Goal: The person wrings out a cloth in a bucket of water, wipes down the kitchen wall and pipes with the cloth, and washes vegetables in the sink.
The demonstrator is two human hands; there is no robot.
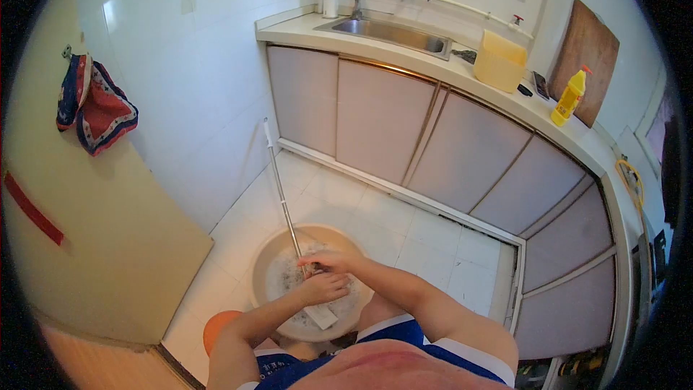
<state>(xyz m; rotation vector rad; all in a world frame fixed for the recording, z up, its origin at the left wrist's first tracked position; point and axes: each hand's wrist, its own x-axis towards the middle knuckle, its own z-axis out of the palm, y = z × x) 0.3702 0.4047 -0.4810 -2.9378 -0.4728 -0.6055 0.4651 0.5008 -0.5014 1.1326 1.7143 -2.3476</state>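
Note:
A large cream basin (pixel 261 263) of foamy water stands on the floor in front of me. A long metal mop pole (pixel 284 202) with a white end leans across its far rim, sloping down to my hands. My right hand (pixel 333 263) is closed around the pole's lower part, where something small and dark shows by the fingers. Just below it, my left hand (pixel 325 288) is also closed at the low end of the mop, over the water; its exact grip is partly hidden. A flat white piece, apparently the mop's head (pixel 321 316), shows beneath my left hand.
An orange round object (pixel 219 330) is by my left arm. Ahead runs a counter (pixel 296 29) with a sink (pixel 393 32), a yellow container (pixel 499 60), a yellow bottle (pixel 571 98) and a wooden board (pixel 586 58). A door (pixel 94 245) stands at left, with hanging cloth (pixel 101 112).

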